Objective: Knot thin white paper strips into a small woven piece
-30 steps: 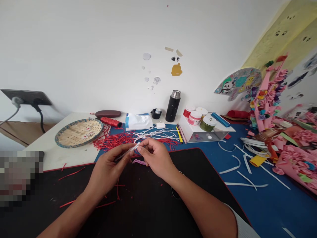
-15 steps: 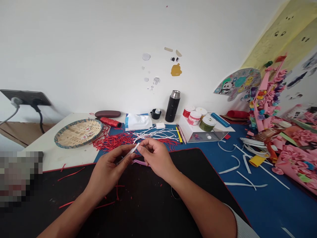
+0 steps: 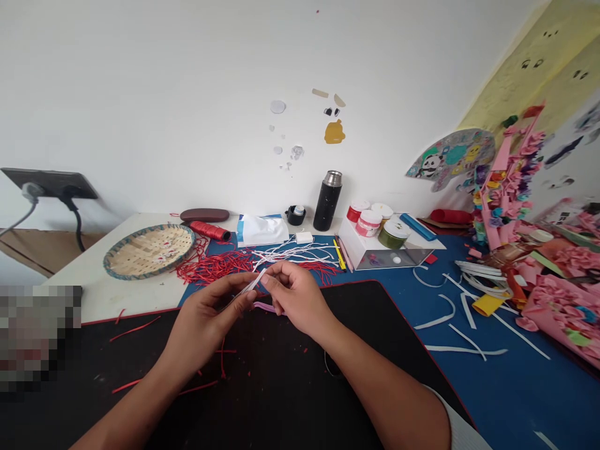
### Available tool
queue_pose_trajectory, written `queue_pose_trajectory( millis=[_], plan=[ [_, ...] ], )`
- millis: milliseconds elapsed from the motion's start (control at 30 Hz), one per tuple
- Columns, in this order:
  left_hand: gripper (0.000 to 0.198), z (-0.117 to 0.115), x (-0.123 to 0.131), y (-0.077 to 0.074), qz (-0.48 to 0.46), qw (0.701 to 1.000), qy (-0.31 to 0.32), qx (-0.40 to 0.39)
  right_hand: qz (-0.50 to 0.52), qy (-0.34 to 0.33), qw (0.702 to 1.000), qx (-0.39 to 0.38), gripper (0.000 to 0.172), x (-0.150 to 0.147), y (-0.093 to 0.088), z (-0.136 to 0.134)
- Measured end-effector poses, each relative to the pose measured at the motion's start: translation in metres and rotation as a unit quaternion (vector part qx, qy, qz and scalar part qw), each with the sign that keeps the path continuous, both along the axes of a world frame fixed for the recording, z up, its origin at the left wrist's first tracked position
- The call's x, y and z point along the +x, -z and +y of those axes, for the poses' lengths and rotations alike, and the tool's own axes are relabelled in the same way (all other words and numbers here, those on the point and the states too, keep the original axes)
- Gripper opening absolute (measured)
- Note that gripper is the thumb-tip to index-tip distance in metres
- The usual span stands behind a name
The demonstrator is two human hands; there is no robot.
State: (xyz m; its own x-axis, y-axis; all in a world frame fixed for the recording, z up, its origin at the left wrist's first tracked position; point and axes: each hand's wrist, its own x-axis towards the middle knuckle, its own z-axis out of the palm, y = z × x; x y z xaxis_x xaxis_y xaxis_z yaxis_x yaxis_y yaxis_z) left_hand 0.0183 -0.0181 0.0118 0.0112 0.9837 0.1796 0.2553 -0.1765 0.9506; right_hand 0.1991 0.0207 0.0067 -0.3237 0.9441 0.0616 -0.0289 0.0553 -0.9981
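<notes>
A narrow white strip (image 3: 255, 280) slants up between my two hands above the black mat. Its lower part lies between the thumb and fingers of my left hand (image 3: 210, 310), which is closed on it. At the strip's upper end, the thumb and forefinger of my right hand (image 3: 293, 294) are pinched together. Below my right fingers a curved purple piece (image 3: 265, 307) shows, partly hidden; I cannot make out whether that hand also holds it. Beyond my hands lie a bundle of white cords (image 3: 290, 252) and a heap of red cords (image 3: 213, 270).
The black mat (image 3: 281, 387) carries red thread scraps (image 3: 135, 327). Behind stand a woven basket (image 3: 145, 250), a red thread spool (image 3: 210, 230), a black flask (image 3: 327, 201) and paint jars (image 3: 369, 223) on a box. White strips (image 3: 464, 351) and pink paper flowers (image 3: 557, 306) lie to the right.
The white strip has turned slightly between my fingers and looks thinner, its edge more toward me. My hands have hardly moved.
</notes>
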Motion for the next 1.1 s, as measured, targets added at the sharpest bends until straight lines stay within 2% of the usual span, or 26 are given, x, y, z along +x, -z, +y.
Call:
queue_pose_trajectory(
  millis=[233, 633, 1100],
  plan=[
    [0.035, 0.0002, -0.0001, -0.0056, -0.061, 0.997, -0.005, -0.04, 0.018, -0.018, 0.999, -0.032, 0.025, -0.0002, -0.0029, -0.0012],
    [0.041, 0.0016, 0.0007, -0.0073, -0.057, 0.997, 0.0, -0.05, 0.032, -0.014, 0.999, -0.041, 0.02, 0.0009, -0.0022, 0.0002],
    [0.033, 0.0008, -0.0014, -0.0047, 0.011, 0.998, -0.064, 0.025, 0.015, -0.009, 0.999, -0.041, 0.019, -0.0017, -0.0017, -0.0011]
  ],
)
